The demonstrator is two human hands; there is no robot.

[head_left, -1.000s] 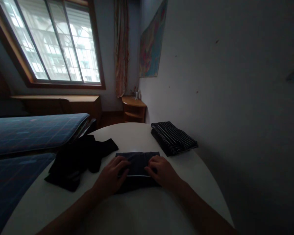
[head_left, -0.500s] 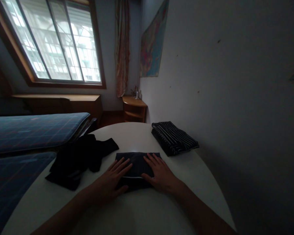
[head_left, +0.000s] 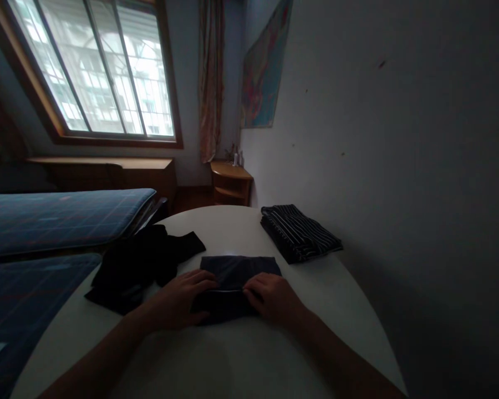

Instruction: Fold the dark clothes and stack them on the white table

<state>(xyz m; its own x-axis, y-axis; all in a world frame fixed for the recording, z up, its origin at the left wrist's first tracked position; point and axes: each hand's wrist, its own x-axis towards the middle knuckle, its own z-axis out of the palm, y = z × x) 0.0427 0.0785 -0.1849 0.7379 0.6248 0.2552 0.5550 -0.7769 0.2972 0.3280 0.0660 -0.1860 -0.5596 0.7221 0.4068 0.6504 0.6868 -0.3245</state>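
A folded dark blue garment (head_left: 235,269) lies on the white round table (head_left: 216,354) in front of me, with a thin white line across its middle and a darker part on the near side. My left hand (head_left: 186,296) rests on the garment's left side, fingers together and slightly bent, the thumb apart from them. At the right end of the white line, my right hand (head_left: 272,295) has its fingers curled and its thumb close to the index finger, gripping the cloth. The hidden fingertips leave the depth of that grip unclear.
A crumpled black garment (head_left: 139,266) lies on the table at the left. Folded black-and-white striped cloth (head_left: 301,233) sits at the back right, near the wall. Plaid blue mattresses (head_left: 66,219) are beyond the table's left edge. A corner shelf (head_left: 232,172) stands behind.
Both hands were spread flat on the garment. They have drawn back toward me, with fingers bent in at the white line; the right has closed on the cloth. The view has shifted slightly.
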